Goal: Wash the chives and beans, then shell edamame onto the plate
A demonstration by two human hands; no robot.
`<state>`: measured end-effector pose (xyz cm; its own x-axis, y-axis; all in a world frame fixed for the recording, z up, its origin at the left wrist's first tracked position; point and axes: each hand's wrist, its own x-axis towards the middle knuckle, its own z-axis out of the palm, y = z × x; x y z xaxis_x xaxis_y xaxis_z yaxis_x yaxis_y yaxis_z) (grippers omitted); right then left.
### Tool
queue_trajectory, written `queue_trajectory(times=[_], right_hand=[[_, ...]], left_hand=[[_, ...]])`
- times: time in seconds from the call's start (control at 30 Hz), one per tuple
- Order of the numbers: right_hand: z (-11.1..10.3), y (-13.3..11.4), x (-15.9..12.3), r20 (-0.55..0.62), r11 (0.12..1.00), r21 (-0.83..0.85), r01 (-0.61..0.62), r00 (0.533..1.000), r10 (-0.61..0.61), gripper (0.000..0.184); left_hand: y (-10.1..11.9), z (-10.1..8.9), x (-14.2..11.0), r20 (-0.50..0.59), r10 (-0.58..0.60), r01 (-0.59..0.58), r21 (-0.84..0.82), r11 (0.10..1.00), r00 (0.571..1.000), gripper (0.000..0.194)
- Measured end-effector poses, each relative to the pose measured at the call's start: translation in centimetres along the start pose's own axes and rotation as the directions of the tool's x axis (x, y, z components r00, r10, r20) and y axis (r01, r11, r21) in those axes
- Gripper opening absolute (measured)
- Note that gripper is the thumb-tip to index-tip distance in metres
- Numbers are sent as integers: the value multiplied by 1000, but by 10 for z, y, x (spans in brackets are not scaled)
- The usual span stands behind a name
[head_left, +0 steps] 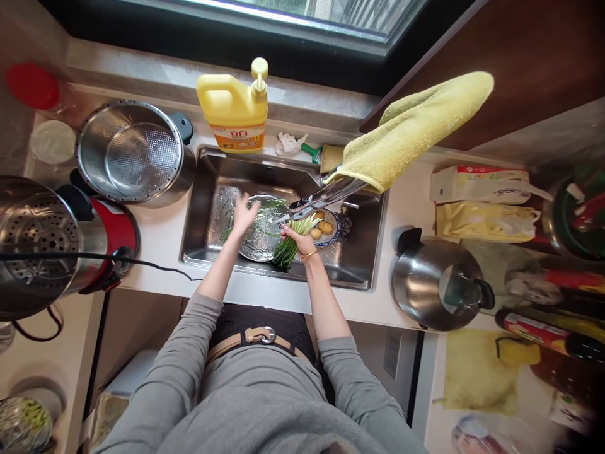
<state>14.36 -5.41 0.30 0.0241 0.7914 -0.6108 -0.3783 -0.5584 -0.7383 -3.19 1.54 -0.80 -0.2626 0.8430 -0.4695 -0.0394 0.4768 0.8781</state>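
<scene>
My right hand [299,241] is closed around a bunch of green onions [290,243] over the steel sink [208,208], just under the faucet spout [326,197]. My left hand [246,213] is open, fingers spread, above a metal bowl [261,243] of water in the sink that holds more greens. A blue-rimmed dish with potatoes [325,227] sits in the sink right of my right hand.
A yellow detergent bottle [235,113] stands behind the sink. A yellow towel [416,129] hangs over the faucet. A steel colander [135,151] and a pot [42,243] are on the left, a kettle [432,284] and bags [482,202] on the right.
</scene>
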Motion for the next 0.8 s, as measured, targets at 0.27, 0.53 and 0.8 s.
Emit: queue_trajectory(times=[0.27, 0.53, 0.8], right_hand=[[0, 4, 5, -120, 995, -32, 90, 988, -94, 39], [11, 1, 4, -78, 993, 15, 116, 990, -114, 32], [16, 2, 12, -144, 995, 28, 98, 985, -93, 33]], left_hand=[[-3, 63, -58, 406, -165, 235, -129, 963, 899, 26], [-1, 57, -50, 308, -225, 345, -422, 839, 924, 23], [-2, 26, -42, 324, -281, 399, -390, 830, 903, 19]])
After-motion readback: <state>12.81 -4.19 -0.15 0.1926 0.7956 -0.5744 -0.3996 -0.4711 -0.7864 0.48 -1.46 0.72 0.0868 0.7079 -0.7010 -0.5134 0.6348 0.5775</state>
